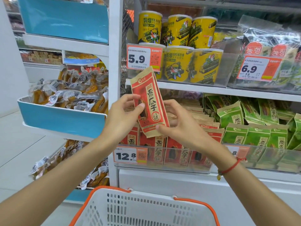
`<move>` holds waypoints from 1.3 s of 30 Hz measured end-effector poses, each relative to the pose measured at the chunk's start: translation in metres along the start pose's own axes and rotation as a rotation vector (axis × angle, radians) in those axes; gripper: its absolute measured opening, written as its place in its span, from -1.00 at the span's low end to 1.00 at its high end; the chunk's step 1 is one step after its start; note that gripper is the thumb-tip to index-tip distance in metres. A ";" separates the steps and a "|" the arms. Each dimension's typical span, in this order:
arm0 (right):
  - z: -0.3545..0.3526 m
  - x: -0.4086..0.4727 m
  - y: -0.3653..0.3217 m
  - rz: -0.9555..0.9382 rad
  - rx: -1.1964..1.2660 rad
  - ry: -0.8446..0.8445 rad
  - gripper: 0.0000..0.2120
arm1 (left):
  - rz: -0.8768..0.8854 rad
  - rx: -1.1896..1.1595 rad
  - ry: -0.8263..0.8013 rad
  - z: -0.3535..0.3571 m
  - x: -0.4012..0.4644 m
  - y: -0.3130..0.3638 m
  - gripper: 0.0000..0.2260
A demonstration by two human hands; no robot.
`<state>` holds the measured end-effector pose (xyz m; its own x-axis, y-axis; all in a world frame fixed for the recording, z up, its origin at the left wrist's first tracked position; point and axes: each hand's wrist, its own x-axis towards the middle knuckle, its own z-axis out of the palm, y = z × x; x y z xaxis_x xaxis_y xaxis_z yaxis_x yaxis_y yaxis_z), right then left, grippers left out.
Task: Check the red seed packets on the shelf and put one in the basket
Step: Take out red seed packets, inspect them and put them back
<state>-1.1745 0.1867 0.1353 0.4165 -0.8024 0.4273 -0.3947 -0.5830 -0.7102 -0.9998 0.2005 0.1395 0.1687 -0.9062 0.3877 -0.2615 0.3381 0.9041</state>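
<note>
Far left: white wall, pale floor. Blue-fronted bins on a white rack, stacked in tiers, filled with clear-wrapped yellow snacks. White upright splits that rack from the main shelving.

Left hand: thumb and fingers pinch the left edge of a red packet. Packet held upright, slightly tilted, in the air in front of the shelf, above the basket and apart from it. Right hand: thumb on the packet's lower right corner, fingers curled behind it. Red cord bracelet on the right wrist.

Below and behind the hands: row of red packets standing in a clear-fronted tray, price tag 12.8 on its front. Upper shelf: yellow cans in two tiers, tag 5.9.

Right: green packets beside the red ones, same shelf. Above them clear bagged goods, tag 6.9.

Bottom centre: white basket, orange handles, at the foot of the shelf.
</note>
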 end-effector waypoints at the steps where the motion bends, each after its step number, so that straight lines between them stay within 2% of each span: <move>1: 0.005 -0.001 -0.002 -0.036 -0.020 -0.017 -0.42 | -0.034 -0.069 -0.047 0.002 -0.001 0.004 -0.70; 4: 0.015 -0.002 0.000 -0.125 -0.177 -0.107 -0.12 | -0.143 -0.217 -0.203 0.004 0.000 0.014 -0.61; 7: 0.019 -0.004 0.002 -0.082 -0.143 -0.177 -0.02 | -0.127 -0.222 -0.262 -0.001 0.001 0.013 -0.74; 9: 0.018 -0.004 -0.001 -0.061 -0.102 -0.111 -0.17 | -0.113 -0.252 -0.309 -0.004 0.001 0.009 -0.73; 13: 0.015 0.001 -0.006 -0.039 -0.159 0.210 -0.62 | -0.153 -0.299 -0.408 -0.002 0.002 0.003 -0.68; 17: 0.013 0.003 -0.004 0.105 -0.001 0.432 -0.55 | -0.179 -0.281 -0.405 0.002 0.004 -0.004 -0.73; 20: 0.009 0.004 -0.003 0.119 0.074 0.563 -0.73 | -0.163 -0.235 -0.429 0.004 0.002 -0.006 -0.72; 23: -0.001 0.005 -0.003 0.205 0.193 0.567 -0.82 | -0.127 -0.189 -0.468 0.007 -0.003 -0.009 -0.74; 26: -0.011 0.002 -0.001 0.285 0.299 0.517 -0.74 | -0.108 -0.168 -0.469 0.011 -0.006 -0.011 -0.75; 32: -0.019 0.002 0.002 0.237 0.140 0.551 -0.76 | -0.081 -0.177 -0.442 0.015 -0.008 -0.013 -0.76; 36: -0.009 0.003 0.004 0.172 0.009 0.534 -0.89 | -0.089 -0.217 -0.391 0.017 -0.009 -0.014 -0.76; 39: 0.003 0.003 0.003 0.073 -0.016 0.492 -0.78 | -0.110 -0.277 -0.321 0.015 -0.006 -0.015 -0.76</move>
<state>-1.1718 0.1825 0.1326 -0.0470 -0.8036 0.5933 -0.4222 -0.5223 -0.7409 -1.0111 0.1975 0.1212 -0.1339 -0.9589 0.2503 0.0132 0.2509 0.9679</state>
